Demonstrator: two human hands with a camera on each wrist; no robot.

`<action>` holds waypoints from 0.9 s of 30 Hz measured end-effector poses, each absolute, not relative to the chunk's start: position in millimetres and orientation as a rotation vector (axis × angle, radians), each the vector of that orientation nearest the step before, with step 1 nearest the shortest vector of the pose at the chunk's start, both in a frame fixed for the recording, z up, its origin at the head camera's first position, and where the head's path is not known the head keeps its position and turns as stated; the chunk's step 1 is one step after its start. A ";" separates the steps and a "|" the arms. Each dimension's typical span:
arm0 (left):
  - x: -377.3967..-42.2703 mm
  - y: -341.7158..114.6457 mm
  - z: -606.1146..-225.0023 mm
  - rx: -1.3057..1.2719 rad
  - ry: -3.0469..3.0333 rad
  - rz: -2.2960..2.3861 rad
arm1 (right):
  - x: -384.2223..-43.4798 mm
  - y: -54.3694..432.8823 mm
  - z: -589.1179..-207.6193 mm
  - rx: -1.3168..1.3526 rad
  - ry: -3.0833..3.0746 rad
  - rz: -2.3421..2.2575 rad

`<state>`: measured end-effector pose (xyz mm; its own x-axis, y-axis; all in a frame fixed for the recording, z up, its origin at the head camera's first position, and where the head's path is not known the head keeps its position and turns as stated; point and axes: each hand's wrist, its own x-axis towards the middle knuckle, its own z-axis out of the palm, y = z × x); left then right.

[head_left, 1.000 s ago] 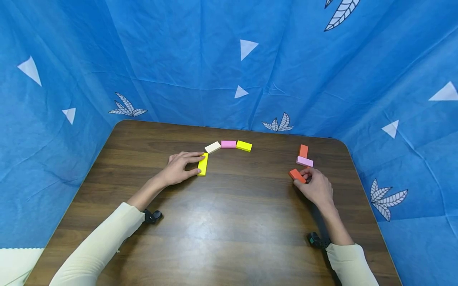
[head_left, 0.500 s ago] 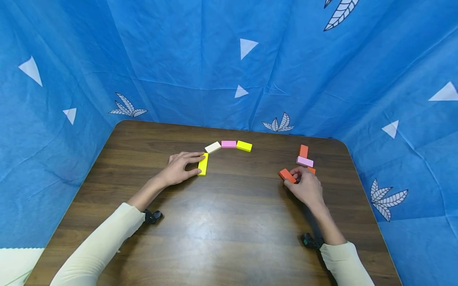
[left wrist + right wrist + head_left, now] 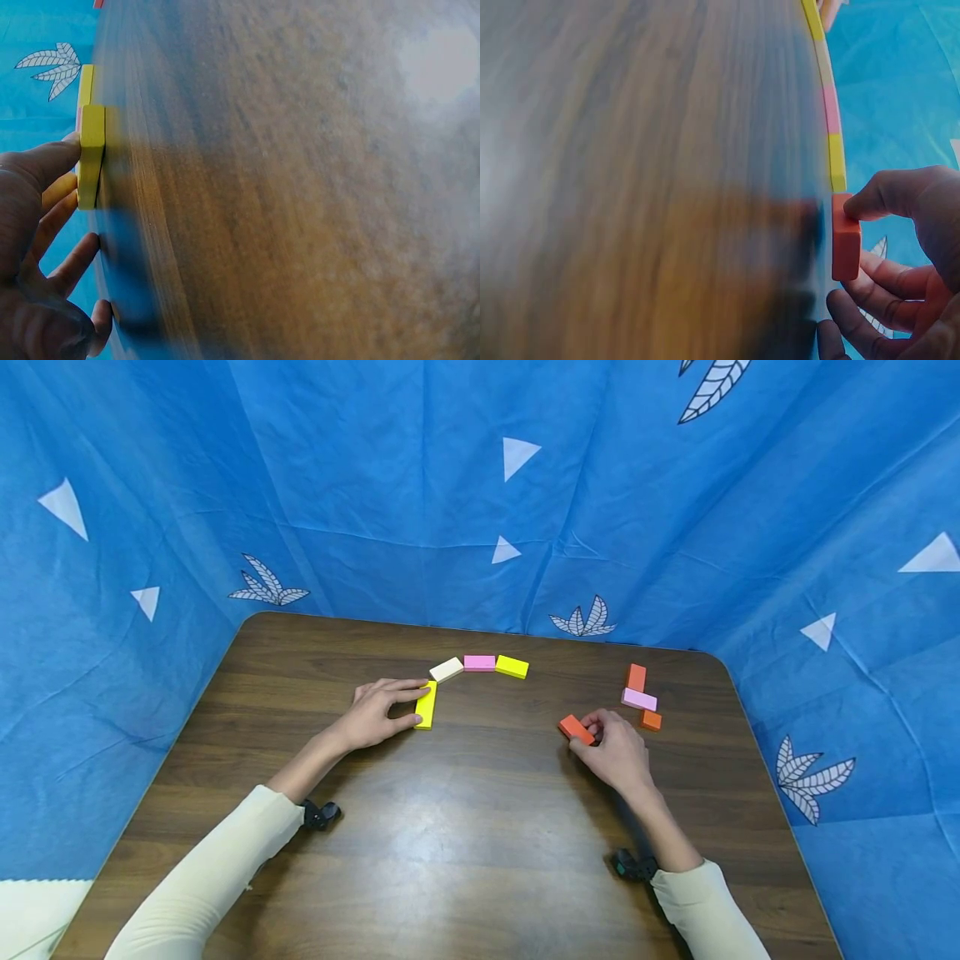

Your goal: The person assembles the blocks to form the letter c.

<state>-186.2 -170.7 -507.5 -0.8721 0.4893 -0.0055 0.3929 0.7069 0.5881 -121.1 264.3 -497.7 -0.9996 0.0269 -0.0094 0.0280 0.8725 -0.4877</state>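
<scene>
In the head view, the left hand (image 3: 386, 712) has its fingers spread, the tips resting on the long yellow block (image 3: 425, 705) at its 3 o'clock, without gripping it. A cream block (image 3: 446, 669) sits near that block's 1 o'clock end, and a pink block (image 3: 479, 662) and a short yellow block (image 3: 512, 667) carry the row on toward 3 o'clock. The right hand (image 3: 618, 753) pinches a red block (image 3: 576, 729) at its 10 o'clock, thumb and fingers parted only by the block; whether it touches the desk (image 3: 465, 902) I cannot tell. At that hand's 1 o'clock are a second red block (image 3: 636, 677), a pale pink block (image 3: 639, 698) at its 6 o'clock and an orange block (image 3: 651, 720) at the pink one's 5 o'clock. A blue cloth (image 3: 420, 485) hangs behind, at 12 o'clock. In the left wrist view, the thumb and two fingers meet the long yellow block's upper side, with the short yellow block showing at 12 o'clock. In the right wrist view, the thumb presses one side of the red block, fingers behind it, and the row stretches toward 12 o'clock.
</scene>
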 end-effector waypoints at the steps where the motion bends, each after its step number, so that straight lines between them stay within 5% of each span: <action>1: -186.3 -170.6 -507.8 0.719 2.752 0.892 | -121.5 261.7 -497.7 0.039 3.035 -0.790; 27: -185.4 -171.8 -508.1 0.713 2.754 0.903 | -139.1 189.9 -492.5 -0.150 2.975 -0.859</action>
<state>-185.4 -171.8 -508.1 -0.8743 0.4854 -0.0009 0.3907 0.7048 0.5921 -139.1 189.9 -492.5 -0.9944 -0.1045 -0.0135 -0.0812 0.8419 -0.5335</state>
